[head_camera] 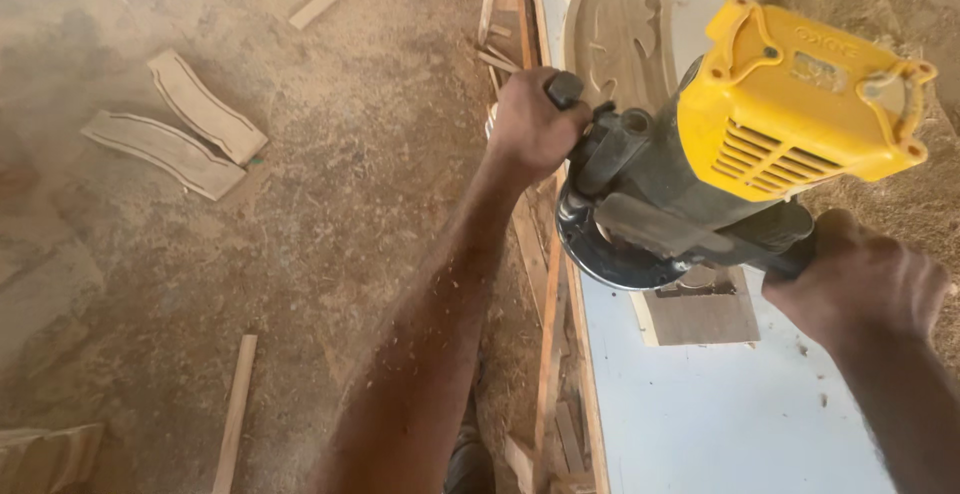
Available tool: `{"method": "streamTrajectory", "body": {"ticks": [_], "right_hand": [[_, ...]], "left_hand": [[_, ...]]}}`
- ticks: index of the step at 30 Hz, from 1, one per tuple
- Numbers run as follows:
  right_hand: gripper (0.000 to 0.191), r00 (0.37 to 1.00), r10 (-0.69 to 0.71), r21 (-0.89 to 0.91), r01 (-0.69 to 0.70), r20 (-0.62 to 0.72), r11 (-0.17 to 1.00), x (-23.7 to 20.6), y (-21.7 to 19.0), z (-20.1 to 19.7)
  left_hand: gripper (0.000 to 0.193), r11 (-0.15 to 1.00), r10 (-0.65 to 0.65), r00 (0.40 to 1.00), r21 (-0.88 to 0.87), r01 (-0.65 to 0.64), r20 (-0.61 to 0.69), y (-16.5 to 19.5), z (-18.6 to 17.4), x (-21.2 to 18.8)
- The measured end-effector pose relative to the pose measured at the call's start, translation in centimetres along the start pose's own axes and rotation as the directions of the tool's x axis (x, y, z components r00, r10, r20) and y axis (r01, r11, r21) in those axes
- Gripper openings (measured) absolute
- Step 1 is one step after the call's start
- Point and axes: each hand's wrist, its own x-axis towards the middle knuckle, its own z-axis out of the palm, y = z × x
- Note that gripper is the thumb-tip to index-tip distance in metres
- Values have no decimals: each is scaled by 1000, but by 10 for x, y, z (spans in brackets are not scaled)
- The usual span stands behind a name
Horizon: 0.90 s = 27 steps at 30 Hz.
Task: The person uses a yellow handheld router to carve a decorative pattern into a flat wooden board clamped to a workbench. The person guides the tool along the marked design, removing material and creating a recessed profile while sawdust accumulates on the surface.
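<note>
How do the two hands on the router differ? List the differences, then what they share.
The left hand is closed over a dark side handle of the yellow and black router, knuckles up, at the bench edge; the right hand grips the opposite handle, over the white bench. The left forearm shows at full length, flecked with sawdust; the right is cut off by the frame edge. Both are bare and shut on the tool.

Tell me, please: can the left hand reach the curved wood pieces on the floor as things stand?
Probably not. The left hand is closed on the router's side handle, and the curved wood pieces lie far off on the sawdust floor, well beyond the workbench.
</note>
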Motion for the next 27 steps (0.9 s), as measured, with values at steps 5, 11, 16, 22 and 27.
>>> {"method": "streamTrajectory", "body": {"ticks": [5, 11, 16, 22, 27], "right_hand": [[30, 998, 19, 53, -16, -58, 998, 14, -14, -9], [51, 997, -13, 206, 28, -73, 978, 19, -12, -1], [52, 997, -28, 101, 35, -68, 994, 4, -7, 9], [52, 991, -28, 94, 40, -132, 995, 11, -11, 6], [50, 1000, 13, 135, -10, -20, 991, 38, -21, -6]], "left_hand": [[8, 998, -62, 997, -21, 63, 40, -4, -1, 14], [8, 982, -190, 979, 32, 188, 74, 0, -4, 19], [8, 986, -165, 986, 7, 165, 23, 6, -8, 0], [10, 994, -95, 995, 51, 95, -6, 6, -8, 7], [13, 996, -85, 996, 21, 85, 3, 2, -13, 23]]}}
